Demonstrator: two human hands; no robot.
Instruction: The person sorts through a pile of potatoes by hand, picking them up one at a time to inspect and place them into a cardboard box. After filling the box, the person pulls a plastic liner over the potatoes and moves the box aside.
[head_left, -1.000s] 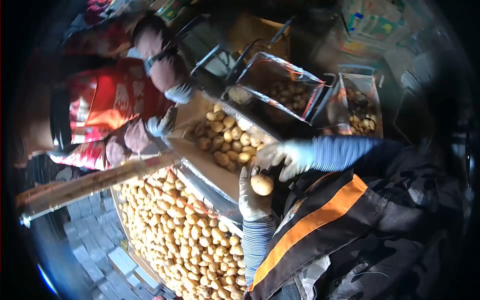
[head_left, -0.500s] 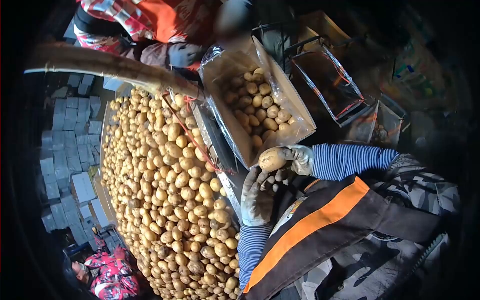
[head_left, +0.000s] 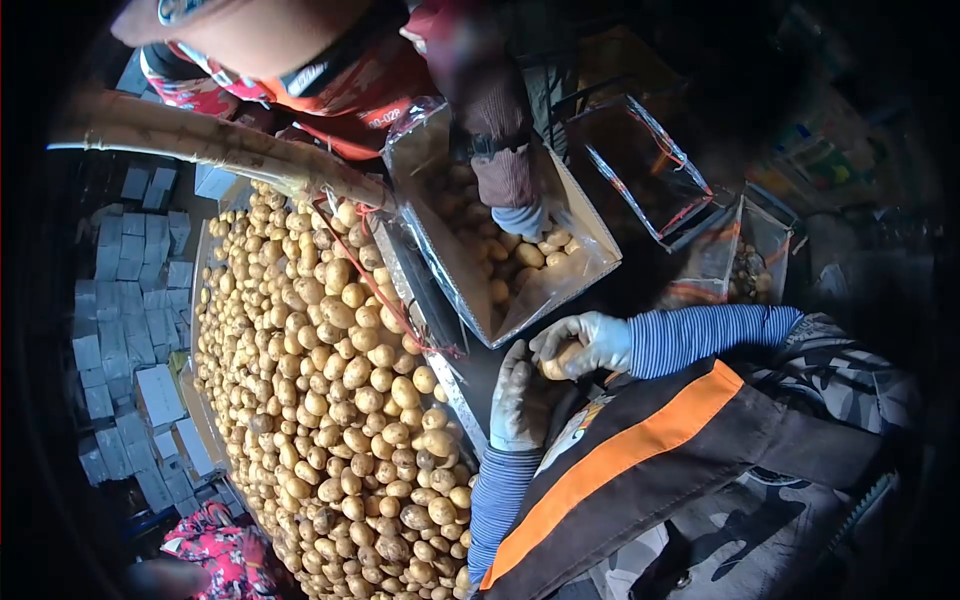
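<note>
The person's gloved right hand (head_left: 590,345) grips a potato (head_left: 560,362) between thumb and fingers, while the gloved left hand (head_left: 518,405) is cupped just beside those fingertips, though whether its fingers close on anything cannot be told. Just beyond both hands' fingers stands a lined carton (head_left: 585,205) of potatoes with a co-worker's hand (head_left: 520,220) in it; a broad potato heap (head_left: 340,380) spreads outward from the left fingers.
</note>
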